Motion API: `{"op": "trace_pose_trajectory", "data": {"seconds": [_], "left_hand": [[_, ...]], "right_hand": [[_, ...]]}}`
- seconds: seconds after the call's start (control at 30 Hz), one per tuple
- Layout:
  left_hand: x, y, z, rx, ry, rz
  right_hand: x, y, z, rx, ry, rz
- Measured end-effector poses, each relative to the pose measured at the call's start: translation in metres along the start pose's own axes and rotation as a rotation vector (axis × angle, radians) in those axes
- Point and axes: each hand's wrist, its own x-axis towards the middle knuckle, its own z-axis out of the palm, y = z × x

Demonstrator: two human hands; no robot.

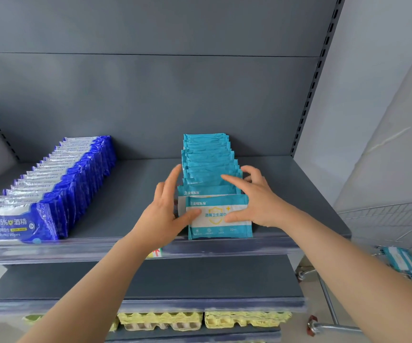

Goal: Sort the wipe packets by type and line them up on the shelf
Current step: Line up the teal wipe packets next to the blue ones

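Forearms of mine run up from 6 o'clock over the egg trays on the bottom level, with the cart at 4 o'clock, where one spare teal packet lies. Above that, both hands meet at the front lip of the shelf. My left hand is spread wide, its thumb flat on the face of the front packet and its fingers straight along the left side of the stack. My right hand is spread too, thumb on the same face, forefinger stretched over the packet tops and the other fingers loosely bent by the right edge. Neither hand closes on anything that I can see; they press and frame. The front packet stands upright at the lip, long axis running 9 to 3 o'clock, directly between my thumbs, both hands equally near. It sits slightly toward 3 o'clock from the packet behind it, so I judge the next move is a nudge toward 9 o'clock and a push toward 12 to square it up. Beyond it the teal row runs straight to 12 o'clock, nearly reaching the back panel. At 9 o'clock, well apart, the blue row stands sorted, slanting from the lip toward 1 o'clock.
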Motion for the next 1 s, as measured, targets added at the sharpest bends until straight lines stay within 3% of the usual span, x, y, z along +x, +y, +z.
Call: {"op": "trace_pose_trajectory", "data": {"seconds": [0.07, 0.27, 0.37, 0.47, 0.57, 0.63, 1.0], "left_hand": [[-0.001, -0.003, 0.002, 0.168, -0.017, 0.047], [-0.006, -0.006, 0.012, 0.078, -0.012, -0.014], [-0.009, -0.007, 0.013, 0.227, -0.031, 0.006], [-0.010, -0.001, 0.012, 0.356, 0.092, 0.035], [0.001, 0.012, 0.010, 0.461, 0.288, 0.149], [0.013, 0.030, 0.018, 0.493, 0.329, 0.233], [0.067, 0.170, 0.187, 0.404, 0.097, 0.570]], "right_hand": [[0.001, 0.001, 0.003, 0.004, -0.003, 0.016], [-0.001, -0.001, 0.009, 0.118, -0.007, 0.013], [-0.005, -0.002, 0.010, 0.090, 0.024, 0.007], [-0.017, -0.002, 0.004, -0.004, 0.084, -0.032], [-0.032, 0.003, -0.012, -0.099, 0.160, -0.004], [-0.043, 0.012, -0.024, -0.138, 0.206, 0.038], [-0.143, 0.144, -0.092, -0.260, 0.359, 0.283]]}}
